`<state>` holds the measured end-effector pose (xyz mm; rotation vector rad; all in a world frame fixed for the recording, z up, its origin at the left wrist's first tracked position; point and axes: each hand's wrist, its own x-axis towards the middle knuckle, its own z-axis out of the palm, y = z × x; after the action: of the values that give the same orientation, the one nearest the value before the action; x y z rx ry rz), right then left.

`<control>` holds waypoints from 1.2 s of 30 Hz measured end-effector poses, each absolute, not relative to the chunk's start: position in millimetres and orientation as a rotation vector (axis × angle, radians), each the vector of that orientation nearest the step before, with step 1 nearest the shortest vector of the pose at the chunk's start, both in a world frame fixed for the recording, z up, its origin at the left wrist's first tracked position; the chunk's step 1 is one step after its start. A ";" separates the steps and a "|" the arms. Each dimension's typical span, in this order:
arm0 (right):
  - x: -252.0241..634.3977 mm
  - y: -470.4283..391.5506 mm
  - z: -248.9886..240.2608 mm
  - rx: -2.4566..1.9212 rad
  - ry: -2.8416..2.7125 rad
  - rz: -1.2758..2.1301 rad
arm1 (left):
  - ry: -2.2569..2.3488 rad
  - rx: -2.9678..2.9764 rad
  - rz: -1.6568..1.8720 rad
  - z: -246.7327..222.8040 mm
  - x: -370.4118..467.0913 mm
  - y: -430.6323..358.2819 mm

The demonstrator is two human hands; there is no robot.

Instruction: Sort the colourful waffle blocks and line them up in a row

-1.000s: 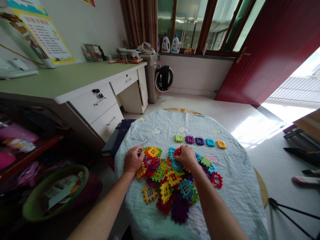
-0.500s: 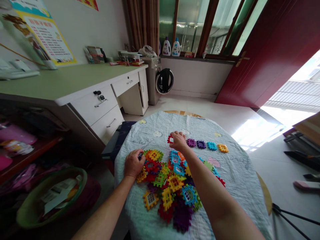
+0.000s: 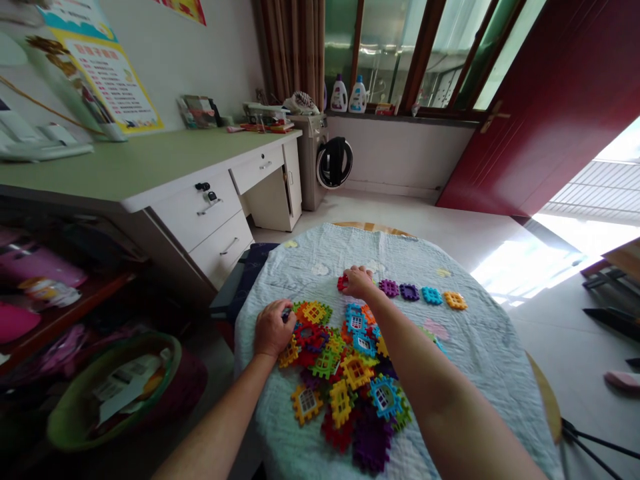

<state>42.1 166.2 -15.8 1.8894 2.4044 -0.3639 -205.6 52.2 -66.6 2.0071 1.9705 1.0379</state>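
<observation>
Logging four visible notched plastic squares [image 3: 432, 295] lined up; our right hand [image 3: 359, 281] pinches a red plastic square [image 3: 343, 283] at the row's left end, our left hand [image 3: 273, 328] a dark piece [image 3: 287, 313]; multicoloured heap [image 3: 349, 368] remains unlined.

2 hands: 1 L hand [image 3: 275, 328], 1 R hand [image 3: 359, 281]. At R fingertips, 1 red pc [image 3: 343, 283]. In row, in plain view, 4 pcs: 1 purple pc [image 3: 389, 288], 1 indigo pc [image 3: 409, 292], 1 lt-blue pc [image 3: 431, 295], 1 orange pc [image 3: 455, 301]. Heap [image 3: 357, 371]: many pcs, can't count exactly b/c of overlap; incl. min. 3 blue w/ white grids. 1 tbl [image 3: 545, 400], 1 cloth [image 3: 480, 373]. 1 desk [image 3: 165, 160] w/ 3 drawers [image 3: 213, 223]. 1 washer [image 3: 310, 153]. 2 btls [image 3: 358, 97] clearly visible on sill. 1 door [image 3: 525, 113]. 1 tub [image 3: 63, 413]. 2 posters [image 3: 110, 80], 1 only partly in view.
</observation>
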 end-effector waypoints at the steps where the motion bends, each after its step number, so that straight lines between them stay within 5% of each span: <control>1: 41.8 166.4 -16.1 1.890 2.406 -0.364 | 1.970 2.008 1.037 -66.2 -205.5 52.2; 19: 52.4 161.9 -7.0 2.072 2.445 -0.448 | 1.960 2.031 1.033 -66.8 -206.2 52.3; 26: 159.4 112.9 0.1 2.591 2.508 -0.517 | 1.946 2.030 1.049 -67.7 -207.2 53.1; 36: 284.1 -20.4 -68.6 3.006 2.156 -0.291 | 1.910 2.061 1.049 -70.4 -211.9 56.9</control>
<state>284.1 -20.4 -68.6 3.0063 2.1560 -0.2912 -211.9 56.9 -70.4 2.0614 1.9099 1.0492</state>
